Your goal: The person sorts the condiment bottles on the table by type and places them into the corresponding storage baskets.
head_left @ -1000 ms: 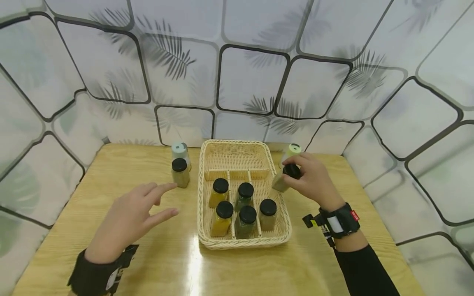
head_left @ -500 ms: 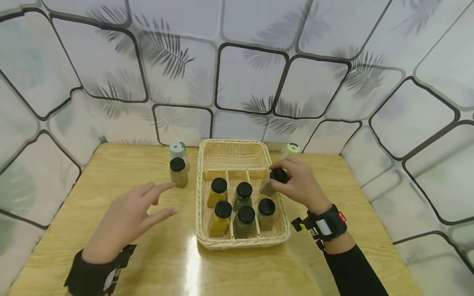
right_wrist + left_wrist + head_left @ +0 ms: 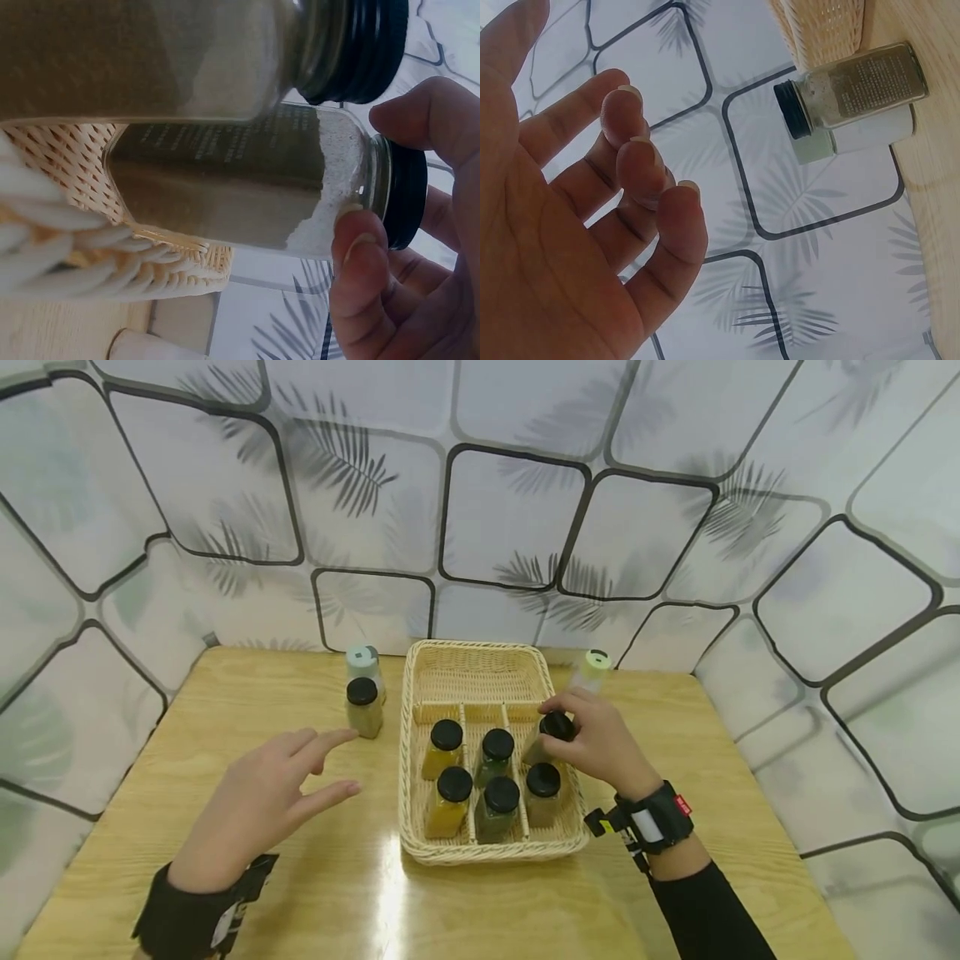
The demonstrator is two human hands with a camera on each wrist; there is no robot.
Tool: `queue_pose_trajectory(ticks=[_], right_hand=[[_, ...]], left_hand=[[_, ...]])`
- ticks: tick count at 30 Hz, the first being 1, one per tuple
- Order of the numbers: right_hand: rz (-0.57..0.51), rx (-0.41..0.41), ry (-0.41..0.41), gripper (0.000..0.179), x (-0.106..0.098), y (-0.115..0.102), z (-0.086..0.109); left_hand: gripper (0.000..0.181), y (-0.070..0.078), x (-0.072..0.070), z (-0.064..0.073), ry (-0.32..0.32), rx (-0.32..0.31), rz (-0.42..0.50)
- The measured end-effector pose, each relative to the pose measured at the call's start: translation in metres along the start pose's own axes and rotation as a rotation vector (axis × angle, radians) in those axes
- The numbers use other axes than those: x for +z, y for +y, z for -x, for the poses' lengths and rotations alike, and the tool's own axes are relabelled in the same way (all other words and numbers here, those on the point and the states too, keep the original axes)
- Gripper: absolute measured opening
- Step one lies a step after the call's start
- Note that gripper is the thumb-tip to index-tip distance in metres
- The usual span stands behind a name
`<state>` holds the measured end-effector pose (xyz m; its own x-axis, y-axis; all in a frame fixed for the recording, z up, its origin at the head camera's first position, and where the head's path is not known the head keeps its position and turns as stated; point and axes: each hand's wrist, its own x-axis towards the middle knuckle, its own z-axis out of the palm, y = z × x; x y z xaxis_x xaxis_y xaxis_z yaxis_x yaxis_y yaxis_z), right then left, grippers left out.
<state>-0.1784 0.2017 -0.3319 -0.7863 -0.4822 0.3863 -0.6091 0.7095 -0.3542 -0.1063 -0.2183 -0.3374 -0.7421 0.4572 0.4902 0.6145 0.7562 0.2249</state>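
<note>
My right hand (image 3: 596, 735) pinches a glass spice jar (image 3: 225, 180) by its black lid and neck, fingers on one side and thumb on the other. Brownish powder fills most of that jar, which is in the right compartment of the wicker basket (image 3: 495, 856), behind another brown-powder jar (image 3: 542, 797). My left hand (image 3: 270, 802) hovers over the table left of the basket, fingers loosely bent and holding nothing. Just beyond its fingertips stands a black-lidded jar (image 3: 364, 710) of greenish-brown powder, also visible in the left wrist view.
Yellow-powder jars (image 3: 444, 810) stand in the basket's left compartment, dark green ones (image 3: 497, 810) in the middle. A pale-blue-capped shaker (image 3: 362, 660) is behind the left jar. A light-green-capped shaker (image 3: 595, 667) stands right of the basket. Patterned cloth (image 3: 510, 518) walls the table's back.
My right hand has carried the jar leftward from over the basket's right rim and lowered it into the right compartment. The left hand has stayed in place.
</note>
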Motion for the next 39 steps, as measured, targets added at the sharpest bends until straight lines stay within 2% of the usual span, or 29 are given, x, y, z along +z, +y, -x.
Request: queue_pose_trajectory(ticks=[6,19,39], right_hand=[[0.01,-0.021,0.002,0.028,0.001,0.002,0.0],[-0.003,0.008,-0.039,0.031,0.006,0.003,0.001],[-0.028,0.008,-0.1,0.035,0.015,0.002,-0.002]], left_hand=[[0.058,-0.001,0.0,-0.001,-0.003,-0.007,0.001],[0.058,0.0,0.0,-0.001,0.0,-0.01,-0.002],[0.058,-0.003,-0.001,-0.001,0.005,-0.011,-0.009]])
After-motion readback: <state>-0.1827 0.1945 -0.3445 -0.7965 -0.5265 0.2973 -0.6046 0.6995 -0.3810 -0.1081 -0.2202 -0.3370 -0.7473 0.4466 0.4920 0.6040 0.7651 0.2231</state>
